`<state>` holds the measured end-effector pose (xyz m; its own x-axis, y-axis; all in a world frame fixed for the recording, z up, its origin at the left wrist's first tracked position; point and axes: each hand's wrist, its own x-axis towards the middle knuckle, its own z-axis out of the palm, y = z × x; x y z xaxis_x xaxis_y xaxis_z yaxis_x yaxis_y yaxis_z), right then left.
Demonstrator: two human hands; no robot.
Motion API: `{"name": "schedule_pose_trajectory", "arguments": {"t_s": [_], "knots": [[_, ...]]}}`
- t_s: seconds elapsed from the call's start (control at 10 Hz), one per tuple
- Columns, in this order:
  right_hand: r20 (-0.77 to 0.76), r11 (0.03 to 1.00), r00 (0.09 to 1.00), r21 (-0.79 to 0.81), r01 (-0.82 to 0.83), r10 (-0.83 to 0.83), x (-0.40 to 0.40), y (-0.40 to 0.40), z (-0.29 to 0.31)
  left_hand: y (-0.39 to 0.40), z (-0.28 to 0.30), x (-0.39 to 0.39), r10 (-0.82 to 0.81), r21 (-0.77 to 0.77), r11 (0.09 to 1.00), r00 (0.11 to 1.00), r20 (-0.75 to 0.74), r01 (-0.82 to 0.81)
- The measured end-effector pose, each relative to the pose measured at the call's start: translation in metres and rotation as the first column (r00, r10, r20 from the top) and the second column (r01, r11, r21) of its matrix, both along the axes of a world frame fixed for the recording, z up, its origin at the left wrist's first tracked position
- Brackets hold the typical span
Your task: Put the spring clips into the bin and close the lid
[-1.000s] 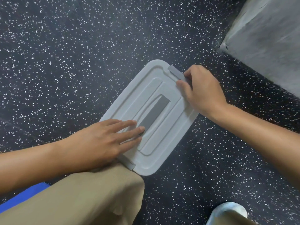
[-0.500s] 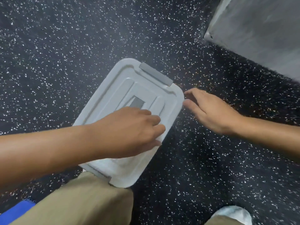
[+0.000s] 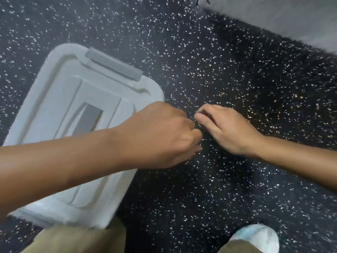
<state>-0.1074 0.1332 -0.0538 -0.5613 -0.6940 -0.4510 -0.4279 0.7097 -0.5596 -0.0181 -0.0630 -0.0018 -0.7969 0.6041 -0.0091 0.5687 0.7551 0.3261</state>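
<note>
The white bin (image 3: pixel 54 99) stands on the dark speckled floor at the left, its lid on top with a grey latch (image 3: pixel 114 67) at the far end and a grey handle inset (image 3: pixel 87 119) in the middle. No spring clips are visible. My left hand (image 3: pixel 162 134) hovers past the bin's right edge, fingers curled, nothing seen in it. My right hand (image 3: pixel 224 128) is just to its right over the floor, fingers bent loosely and empty. The two hands almost touch.
A grey block or wall base (image 3: pixel 282 19) fills the top right corner. My khaki-clad knee (image 3: pixel 80 240) is at the bottom left, against the bin's near end. A white shoe (image 3: pixel 255 236) is at the bottom right.
My left hand slid off the lid to the right and curled. My right hand left the far latch and drew back toward the left hand. The view shifted, so the bin sits further left.
</note>
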Motion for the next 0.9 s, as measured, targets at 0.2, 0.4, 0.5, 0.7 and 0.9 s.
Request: {"name": "schedule_pose_trajectory", "arguments": {"t_s": [0.2, 0.4, 0.5, 0.7, 0.9], "knots": [[0.019, 0.970, 0.984, -0.163, 0.178, -0.177, 0.003, -0.008, -0.027, 0.003, -0.014, -0.001, -0.011, 0.000, 1.000, 0.999, 0.037, 0.011], [0.020, 0.953, 0.963, -0.143, 0.269, -0.269, 0.013, -0.001, -0.028, 0.014, -0.018, -0.002, -0.011, -0.045, 0.999, 0.997, 0.079, 0.014], [0.052, 0.938, 0.942, -0.088, 0.336, -0.333, 0.026, 0.006, -0.021, 0.008, -0.017, -0.002, -0.023, -0.093, 0.995, 0.999, 0.034, 0.026], [0.137, 0.884, 0.876, 0.002, 0.467, -0.463, 0.060, 0.027, 0.013, 0.012, -0.009, -0.005, -0.001, -0.249, 0.968, 0.995, 0.103, 0.026], [0.135, 0.821, 0.810, 0.107, 0.561, -0.571, 0.086, 0.065, 0.060, 0.015, -0.002, -0.002, -0.019, -0.384, 0.918, 0.978, 0.206, 0.098]]}}
